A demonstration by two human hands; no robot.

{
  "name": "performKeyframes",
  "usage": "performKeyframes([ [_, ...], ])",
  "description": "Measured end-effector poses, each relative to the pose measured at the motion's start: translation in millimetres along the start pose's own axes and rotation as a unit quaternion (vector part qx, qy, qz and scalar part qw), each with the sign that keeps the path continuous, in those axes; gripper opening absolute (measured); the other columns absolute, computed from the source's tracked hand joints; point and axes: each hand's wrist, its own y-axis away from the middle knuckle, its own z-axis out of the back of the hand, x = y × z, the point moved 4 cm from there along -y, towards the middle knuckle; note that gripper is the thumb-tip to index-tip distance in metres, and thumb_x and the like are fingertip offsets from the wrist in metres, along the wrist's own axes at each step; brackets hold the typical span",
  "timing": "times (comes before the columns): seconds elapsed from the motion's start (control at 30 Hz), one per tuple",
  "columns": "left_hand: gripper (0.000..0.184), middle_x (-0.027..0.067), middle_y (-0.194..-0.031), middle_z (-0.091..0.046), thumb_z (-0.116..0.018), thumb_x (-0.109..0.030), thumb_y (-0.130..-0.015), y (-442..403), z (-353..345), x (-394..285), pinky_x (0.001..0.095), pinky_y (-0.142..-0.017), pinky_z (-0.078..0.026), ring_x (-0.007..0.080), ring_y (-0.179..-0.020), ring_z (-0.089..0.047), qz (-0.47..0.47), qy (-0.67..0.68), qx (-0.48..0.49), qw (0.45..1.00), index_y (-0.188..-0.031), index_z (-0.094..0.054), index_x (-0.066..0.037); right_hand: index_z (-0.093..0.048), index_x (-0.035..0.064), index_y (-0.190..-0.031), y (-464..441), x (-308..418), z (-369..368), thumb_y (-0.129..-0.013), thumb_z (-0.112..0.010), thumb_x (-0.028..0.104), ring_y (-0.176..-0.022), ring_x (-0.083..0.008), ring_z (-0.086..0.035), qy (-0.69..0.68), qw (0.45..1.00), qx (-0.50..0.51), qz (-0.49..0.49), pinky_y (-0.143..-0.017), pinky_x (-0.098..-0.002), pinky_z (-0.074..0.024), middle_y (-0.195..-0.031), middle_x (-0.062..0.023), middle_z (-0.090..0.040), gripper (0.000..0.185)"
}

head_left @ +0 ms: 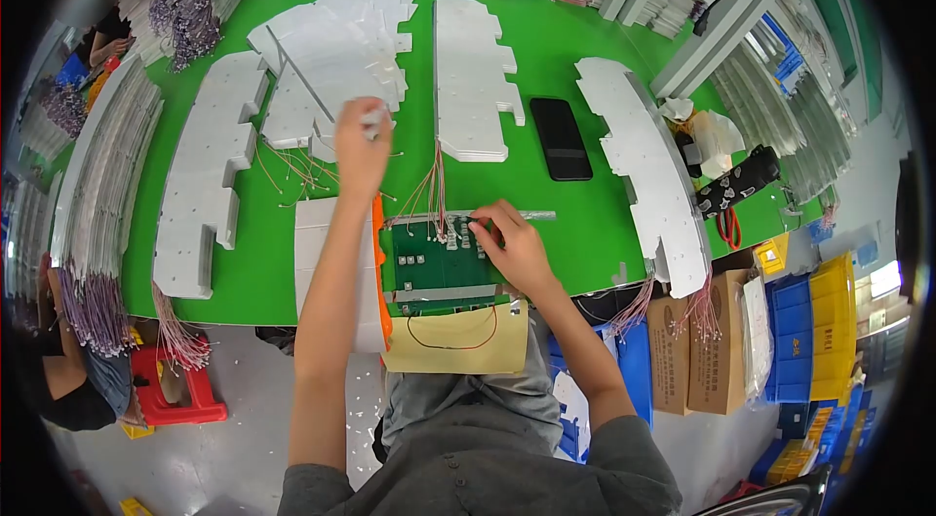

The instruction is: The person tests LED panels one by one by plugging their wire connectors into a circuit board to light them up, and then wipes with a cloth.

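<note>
My left hand [363, 141] is raised over the lower right part of a fanned stack of white panels [336, 29], its fingers closed on a small whitish piece too small to name. My right hand [512, 248] rests at the right edge of a green circuit board [429, 267], thumb and index finger bent close together at the white connectors; whether something is between them is hidden. Thin wires [438, 190] run from a white panel [470, 77] down to the board's connectors. An orange strip [381, 267] and a white sheet [327, 263] lie left of the board, yellow paper [458, 345] below.
A black phone [562, 139] lies right of the middle panel. More white panels stand at left [200, 165] and right [639, 155]. A dark patterned bottle [736, 183] and red scissors [728, 228] are at the right edge. Another person's arm [60, 341] shows at far left.
</note>
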Motion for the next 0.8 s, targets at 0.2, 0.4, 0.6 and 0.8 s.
performKeyframes([
  [0.2, 0.015, 0.008, -0.073, -0.059, -0.061, -0.017, -0.075, 25, -42, 13, 0.0317, -0.067, -0.044, 0.0265, -0.072, -0.051, -0.035, -0.148, 0.183, 0.971, -0.068, -0.062, -0.004, -0.058, 0.0036, -0.088, 0, 0, -1, -0.079, -0.06, 0.005, -0.055, -0.0115, -0.047, 0.017, 1.0, 0.008, -0.005, -0.051, -0.0223, -0.0381, -0.083, -0.0009, -0.054, 0.009],
  [0.4, 0.019, 0.0079, -0.07, -0.061, -0.062, -0.021, -0.074, 25, -44, 32, 0.0319, -0.067, -0.043, 0.0264, -0.071, -0.05, 0.046, -0.08, 0.227, 0.97, -0.066, -0.063, -0.003, -0.058, 0.0037, -0.088, 1, 0, -2, -0.08, -0.059, 0.004, -0.055, -0.0119, -0.047, 0.034, 0.999, 0.011, 0.001, -0.051, -0.0226, -0.0382, -0.085, -0.0009, -0.054, 0.009],
  [0.6, 0.017, 0.0073, -0.068, -0.062, -0.062, -0.019, -0.073, 26, -46, 28, 0.0318, -0.069, -0.043, 0.0255, -0.069, -0.05, 0.068, -0.064, 0.211, 0.973, -0.067, -0.063, -0.003, -0.058, 0.0041, -0.088, 1, -1, -3, -0.079, -0.059, 0.004, -0.054, -0.0121, -0.047, 0.04, 0.999, 0.008, 0.008, -0.05, -0.0228, -0.0378, -0.086, -0.0006, -0.054, 0.009],
  [0.8, 0.013, 0.007, -0.065, -0.062, -0.062, -0.015, -0.072, 28, -47, 26, 0.0317, -0.069, -0.043, 0.0252, -0.068, -0.05, 0.036, -0.083, 0.21, 0.973, -0.066, -0.063, -0.003, -0.058, 0.0044, -0.088, 1, -1, -3, -0.079, -0.059, 0.004, -0.052, -0.0123, -0.046, 0.043, 0.999, 0.002, 0.018, -0.049, -0.023, -0.0369, -0.085, -0.0001, -0.054, 0.009],
])
